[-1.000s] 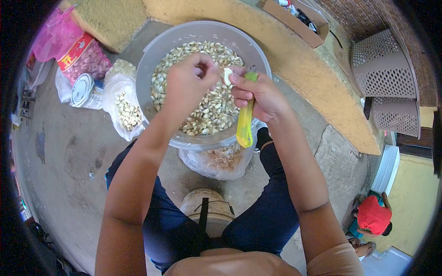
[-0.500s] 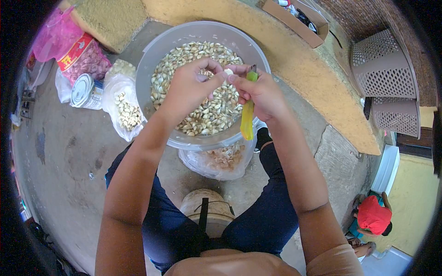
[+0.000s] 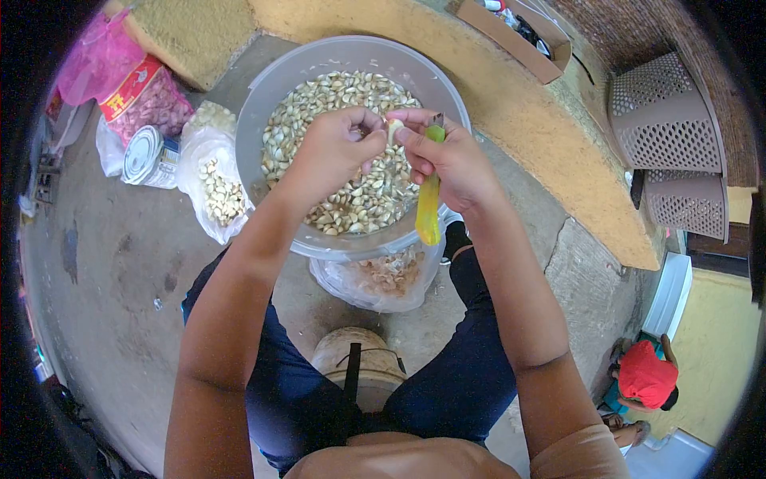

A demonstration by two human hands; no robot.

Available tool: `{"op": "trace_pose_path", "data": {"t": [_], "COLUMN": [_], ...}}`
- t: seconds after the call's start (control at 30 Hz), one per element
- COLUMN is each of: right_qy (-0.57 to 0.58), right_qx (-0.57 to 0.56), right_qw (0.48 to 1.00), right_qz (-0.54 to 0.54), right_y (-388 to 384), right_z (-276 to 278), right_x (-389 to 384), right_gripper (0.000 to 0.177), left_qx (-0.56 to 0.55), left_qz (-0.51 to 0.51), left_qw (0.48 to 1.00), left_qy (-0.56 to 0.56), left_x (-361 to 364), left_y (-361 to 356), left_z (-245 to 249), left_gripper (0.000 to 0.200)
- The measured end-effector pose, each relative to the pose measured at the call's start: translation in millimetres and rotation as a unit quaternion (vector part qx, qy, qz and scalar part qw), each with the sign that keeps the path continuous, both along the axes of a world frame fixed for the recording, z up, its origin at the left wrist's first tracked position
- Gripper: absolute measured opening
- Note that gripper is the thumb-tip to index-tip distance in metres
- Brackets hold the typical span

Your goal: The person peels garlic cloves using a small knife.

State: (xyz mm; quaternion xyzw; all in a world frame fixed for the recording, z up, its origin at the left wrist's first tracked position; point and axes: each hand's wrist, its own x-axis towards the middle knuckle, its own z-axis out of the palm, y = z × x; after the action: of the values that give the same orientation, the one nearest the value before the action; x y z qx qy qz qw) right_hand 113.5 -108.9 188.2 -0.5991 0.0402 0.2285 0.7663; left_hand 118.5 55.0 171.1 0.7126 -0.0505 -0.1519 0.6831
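Observation:
Over the large grey tub (image 3: pixel 250 152), both my hands meet at a pale garlic clove (image 3: pixel 394 132). My right hand (image 3: pixel 447 160) pinches the clove between thumb and forefinger. Its other fingers curl round a small knife with a yellow-green handle (image 3: pixel 429 209), the dark end pointing up and away from me. My left hand (image 3: pixel 339 148) is closed, thumb and forefinger pressed at the clove's left edge. Below, many garlic cloves (image 3: pixel 359 203) lie in the tub, seemingly in water.
A clear bag of papery skins (image 3: pixel 391 275) lies against the tub's near side. To the left are a bag of peeled cloves (image 3: pixel 222 195), a can (image 3: pixel 144 152) and a pink net sack (image 3: pixel 152 104). A bucket (image 3: pixel 351 351) stands between my legs. A person in red (image 3: pixel 648 374) is at far right.
The clove has turned more upright between my fingers, and my left fingertips have shifted slightly. The knife stays in my right hand.

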Motion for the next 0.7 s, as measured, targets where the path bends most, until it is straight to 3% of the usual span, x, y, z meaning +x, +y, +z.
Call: {"op": "trace_pose_path", "data": {"t": [0.3,0.5,0.6,0.7], "right_qy": [0.017,-0.007,-0.016,-0.03], "right_qx": [0.1,0.056,0.022,-0.015], "right_qw": [0.995,0.998,1.0,0.999], "right_qz": [0.012,0.009,0.006,-0.019], "right_y": [-3.3,-3.5,-3.1,0.1], "right_z": [-2.2,1.3,-1.8,2.2], "right_x": [2.0,1.8,2.8,0.4], "right_gripper": [0.022,0.021,0.02,0.019], "left_qx": [-0.015,-0.07,0.026,0.042], "left_qz": [0.036,0.066,0.072,0.059], "left_qw": [0.999,0.995,0.993,0.996], "left_qy": [-0.035,-0.039,-0.089,-0.042], "left_x": [3.0,0.5,-5.1,-6.2], "left_y": [0.8,-1.9,-3.9,-1.4], "left_z": [-3.1,6.1,11.6,16.3], "left_gripper": [0.006,0.011,0.013,0.014]}}
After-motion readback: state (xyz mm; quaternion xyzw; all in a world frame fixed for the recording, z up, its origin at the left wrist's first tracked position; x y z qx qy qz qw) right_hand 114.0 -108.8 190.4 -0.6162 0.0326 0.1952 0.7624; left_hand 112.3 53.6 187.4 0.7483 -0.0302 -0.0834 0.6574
